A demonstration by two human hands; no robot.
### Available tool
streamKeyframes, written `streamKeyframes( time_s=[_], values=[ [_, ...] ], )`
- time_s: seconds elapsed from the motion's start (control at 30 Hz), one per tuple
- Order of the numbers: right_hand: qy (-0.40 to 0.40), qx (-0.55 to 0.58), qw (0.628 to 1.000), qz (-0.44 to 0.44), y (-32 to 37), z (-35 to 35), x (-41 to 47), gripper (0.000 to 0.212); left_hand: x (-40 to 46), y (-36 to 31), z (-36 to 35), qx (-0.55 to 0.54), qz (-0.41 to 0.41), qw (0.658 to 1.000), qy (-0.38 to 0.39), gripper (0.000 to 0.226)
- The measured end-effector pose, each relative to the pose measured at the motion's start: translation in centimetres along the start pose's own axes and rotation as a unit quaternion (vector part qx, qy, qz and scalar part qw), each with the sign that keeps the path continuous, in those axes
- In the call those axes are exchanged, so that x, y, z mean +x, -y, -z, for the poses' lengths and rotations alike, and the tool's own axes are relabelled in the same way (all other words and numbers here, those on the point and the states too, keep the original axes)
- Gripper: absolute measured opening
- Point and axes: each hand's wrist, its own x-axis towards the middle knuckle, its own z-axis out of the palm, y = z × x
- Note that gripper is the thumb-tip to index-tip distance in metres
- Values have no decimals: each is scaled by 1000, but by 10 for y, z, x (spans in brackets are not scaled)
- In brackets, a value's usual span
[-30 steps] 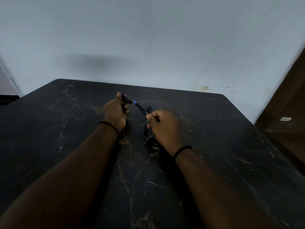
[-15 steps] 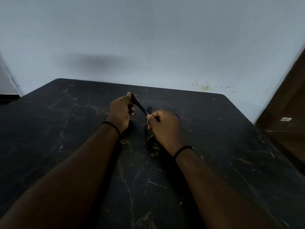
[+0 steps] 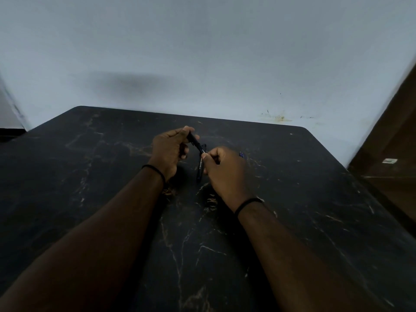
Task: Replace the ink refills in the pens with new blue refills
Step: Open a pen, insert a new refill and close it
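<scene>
I hold one black pen (image 3: 196, 143) between both hands above the dark table (image 3: 112, 176). My left hand (image 3: 169, 149) pinches its upper end between thumb and fingers. My right hand (image 3: 222, 170) grips its lower end. The blue tip is not visible; the two pen parts meet. A second black pen (image 3: 200, 170) lies on the table under my hands, partly hidden by my right hand. A small blue piece (image 3: 241, 154) shows beyond my right knuckles.
The black marble-patterned table reaches to a pale wall (image 3: 202, 52) at the back. A brown wooden panel (image 3: 391, 158) stands at the right edge. My two forearms cross the near table surface.
My left hand moved right with the black cap piece and brought it onto the pen held by my right hand. The blue tip that showed a second ago is now covered.
</scene>
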Motion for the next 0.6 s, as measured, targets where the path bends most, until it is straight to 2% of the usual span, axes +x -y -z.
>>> streamKeyframes(
  time_s=[0.37, 0.6],
  values=[
    [-3, -60, 998, 17, 8, 1, -6, 20, -2, -1, -11, 28, 9, 998, -58, 16],
    [30, -43, 999, -5, 12, 0, -9, 23, -8, -1, -18, 61, -39, 997, -27, 21]
  ],
)
